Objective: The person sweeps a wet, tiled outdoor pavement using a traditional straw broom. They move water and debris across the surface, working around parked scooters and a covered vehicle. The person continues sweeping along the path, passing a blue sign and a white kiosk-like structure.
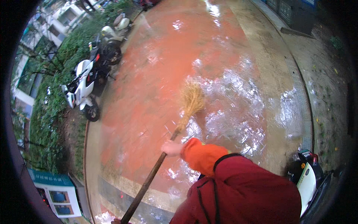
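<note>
A straw broom with a long wooden handle [149, 180] slants across the view. My right hand [172, 148], in an orange cuff and dark red sleeve, is closed around the handle just below the broom head. Lower down, my left hand [116, 221] shows only as a few fingers at the bottom edge, wrapped on the same handle. The straw bristles [193, 96] spread out over the wet red paving [145, 106]; whether they touch it is hard to tell.
A white motorcycle [84, 79] and a pale scooter [110, 33] stand along the left edge beside green shrubs [47, 123]. Another vehicle [307, 173], partly visible, stands at the lower right. A kerb [303, 95] runs along the right side. Water on the paving reflects light.
</note>
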`<action>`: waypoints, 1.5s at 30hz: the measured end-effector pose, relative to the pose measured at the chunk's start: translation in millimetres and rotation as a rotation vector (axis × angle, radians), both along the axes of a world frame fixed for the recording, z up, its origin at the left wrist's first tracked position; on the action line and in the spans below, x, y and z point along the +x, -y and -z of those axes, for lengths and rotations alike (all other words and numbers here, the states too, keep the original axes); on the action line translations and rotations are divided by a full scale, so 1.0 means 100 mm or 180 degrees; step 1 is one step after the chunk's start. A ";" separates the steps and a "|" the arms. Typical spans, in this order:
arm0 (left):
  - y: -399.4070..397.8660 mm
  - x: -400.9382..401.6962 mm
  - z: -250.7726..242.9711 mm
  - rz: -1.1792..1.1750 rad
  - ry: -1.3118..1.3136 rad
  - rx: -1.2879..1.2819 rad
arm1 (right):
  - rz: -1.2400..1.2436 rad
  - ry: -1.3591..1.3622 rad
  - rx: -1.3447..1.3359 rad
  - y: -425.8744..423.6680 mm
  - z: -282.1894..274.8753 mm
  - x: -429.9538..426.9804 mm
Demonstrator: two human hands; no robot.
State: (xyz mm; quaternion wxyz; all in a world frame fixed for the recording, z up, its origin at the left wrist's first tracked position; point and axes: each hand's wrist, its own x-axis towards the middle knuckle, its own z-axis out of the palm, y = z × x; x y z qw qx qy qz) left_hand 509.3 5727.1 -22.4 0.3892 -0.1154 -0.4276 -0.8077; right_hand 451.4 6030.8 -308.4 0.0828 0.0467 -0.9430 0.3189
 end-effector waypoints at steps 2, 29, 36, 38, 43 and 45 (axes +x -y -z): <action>-0.09 -0.47 0.30 0.0165 0.0167 -0.0500 | 0.0307 0.0265 -0.0267 -0.24 0.36 0.33; -3.54 -1.54 0.48 0.1596 0.0966 -0.0263 | 0.0147 -0.0036 -0.0377 -2.74 -0.23 -0.67; -4.76 -0.95 0.67 0.2791 0.2278 0.0098 | 0.1075 0.1975 -0.0596 -4.16 0.41 1.83; -5.15 -0.87 0.90 0.3142 0.2568 0.0284 | 0.1511 0.3010 -0.0336 -4.61 0.61 2.38; -5.28 -1.15 0.98 0.2044 0.2638 0.0764 | 0.1382 0.2462 0.0132 -4.82 0.55 2.20; -5.09 -1.47 0.88 0.2146 0.1891 0.0480 | 0.1647 0.1687 -0.0109 -4.90 0.24 1.65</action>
